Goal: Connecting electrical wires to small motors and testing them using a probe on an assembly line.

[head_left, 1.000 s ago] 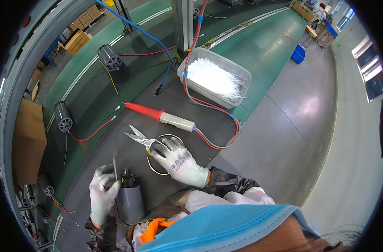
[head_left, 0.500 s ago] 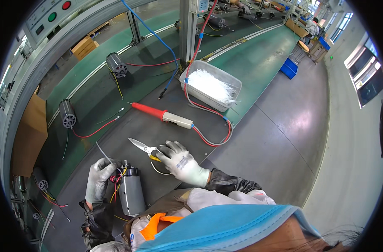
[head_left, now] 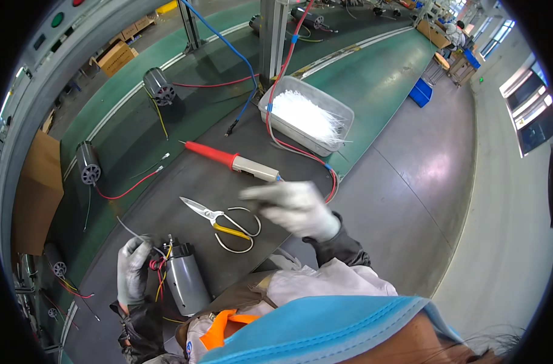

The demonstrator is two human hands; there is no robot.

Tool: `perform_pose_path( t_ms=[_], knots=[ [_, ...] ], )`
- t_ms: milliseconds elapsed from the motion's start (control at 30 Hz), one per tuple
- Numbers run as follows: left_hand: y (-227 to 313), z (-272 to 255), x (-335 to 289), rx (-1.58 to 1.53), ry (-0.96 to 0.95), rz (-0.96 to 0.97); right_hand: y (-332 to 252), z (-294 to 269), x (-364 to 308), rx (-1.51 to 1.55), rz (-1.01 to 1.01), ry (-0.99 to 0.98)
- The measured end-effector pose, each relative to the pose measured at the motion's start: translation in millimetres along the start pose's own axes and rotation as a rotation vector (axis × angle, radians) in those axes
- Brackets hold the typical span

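Note:
At the bench's near edge my left hand (head_left: 133,270) is closed, pinching a thin pale cable tie (head_left: 130,228) beside a grey cylindrical motor (head_left: 188,282). The tie's tail points up and left, and its other end reaches the motor's red and yellow wires (head_left: 162,264). The motor leans slightly, its black end away from me. In the air right of the scissors (head_left: 230,231) is my right hand (head_left: 298,209), blurred by motion, with fingers stretched leftward and nothing visible in them. The scissors lie on the dark mat, blades pointing up-left.
A red-and-beige test probe (head_left: 211,154) with a cable lies beyond the scissors. Further back stands a clear plastic bin (head_left: 343,128) of white strips. Other motors (head_left: 88,162) with loose wires rest on the green conveyor (head_left: 122,142). A metal post (head_left: 271,42) rises behind.
My right hand has left the scissors and moved up and right, leaving them lying on the mat. My left hand has shifted slightly left, still pinching the cable tie.

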State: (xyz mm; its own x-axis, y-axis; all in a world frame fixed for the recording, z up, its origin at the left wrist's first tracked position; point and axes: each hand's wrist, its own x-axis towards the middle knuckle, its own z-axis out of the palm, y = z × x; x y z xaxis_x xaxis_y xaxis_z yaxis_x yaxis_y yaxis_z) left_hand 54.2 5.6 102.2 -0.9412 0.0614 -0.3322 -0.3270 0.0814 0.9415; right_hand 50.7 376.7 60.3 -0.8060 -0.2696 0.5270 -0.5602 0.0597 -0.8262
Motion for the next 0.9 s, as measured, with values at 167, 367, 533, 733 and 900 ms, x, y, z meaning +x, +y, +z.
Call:
perform_pose_path(
  t_ms=[167, 367, 533, 733, 900],
  knots=[
    [16, 7, 7, -0.015, -0.008, -0.062, 53, 42, 0, -0.979, 0.094, -0.155],
    [-9, -12, 34, 0.012, -0.066, -0.078, 71, 53, -18, -1.003, 0.019, -0.149],
    [2, -4, 26, 0.006, -0.065, -0.093, 75, 81, -32, -0.805, 0.06, -0.41],
    [-19, -16, 33, 0.068, -0.03, -0.079, 85, 97, -45, -0.901, 0.026, -0.35],
    [-2, -3, 36, 0.026, -0.103, -0.066, 66, 81, -39, -0.775, -0.094, -0.353]
  ],
)
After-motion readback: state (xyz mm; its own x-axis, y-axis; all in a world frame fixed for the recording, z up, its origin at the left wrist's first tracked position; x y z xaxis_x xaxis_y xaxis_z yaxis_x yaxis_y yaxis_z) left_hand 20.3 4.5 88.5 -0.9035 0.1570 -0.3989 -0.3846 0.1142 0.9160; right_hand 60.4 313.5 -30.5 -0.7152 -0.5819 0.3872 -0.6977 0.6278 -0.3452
